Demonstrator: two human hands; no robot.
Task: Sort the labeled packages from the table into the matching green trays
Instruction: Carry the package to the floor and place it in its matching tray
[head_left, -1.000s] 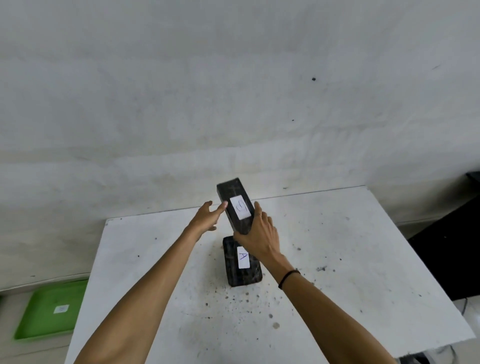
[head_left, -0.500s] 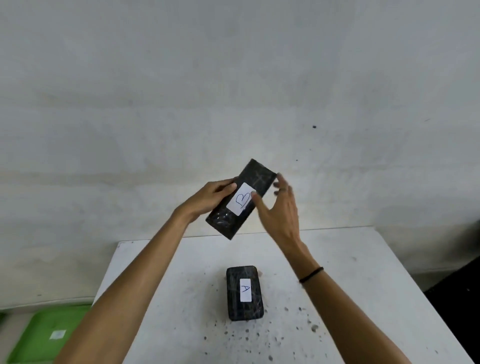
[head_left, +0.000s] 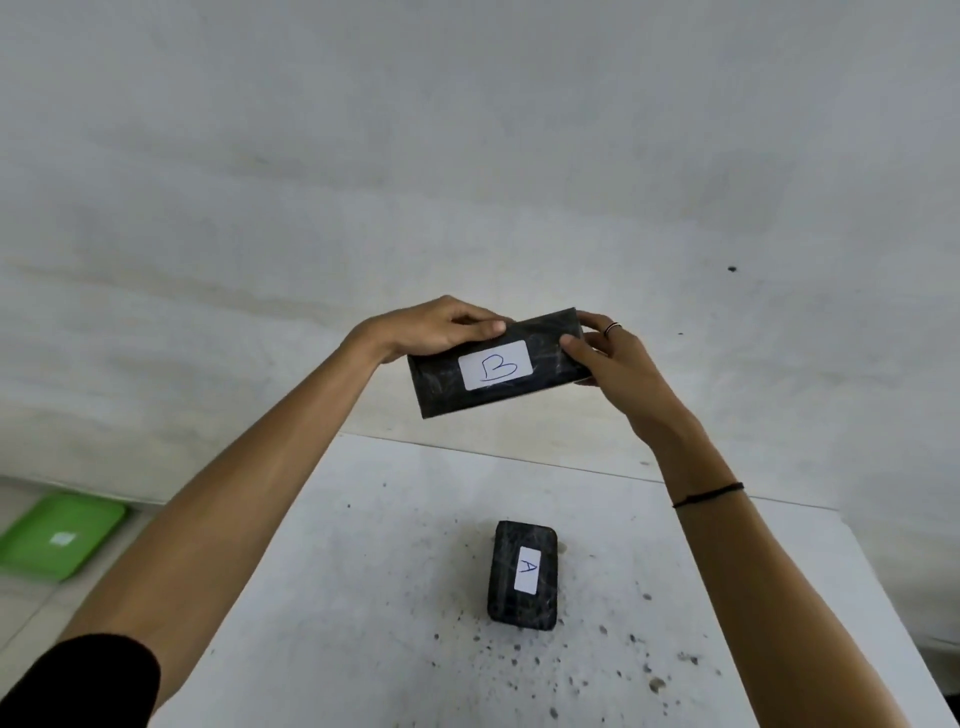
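A black wrapped package with a white label marked B (head_left: 496, 366) is held up in the air, almost level, above the far edge of the white table (head_left: 374, 597). My left hand (head_left: 434, 327) grips its left end from the top. My right hand (head_left: 605, 358) grips its right end. A second black package labelled A (head_left: 523, 576) lies flat on the table below, apart from both hands. A green tray (head_left: 57, 535) with a small white label sits low at the far left, beyond the table.
The table surface is speckled with dark spots around package A. A plain white wall fills the background. A dark object shows at the lower right edge past the table corner.
Package B was lifted off package A and raised. It has turned from slanted to nearly horizontal, and both hands now grip its ends. The view has tilted upward.
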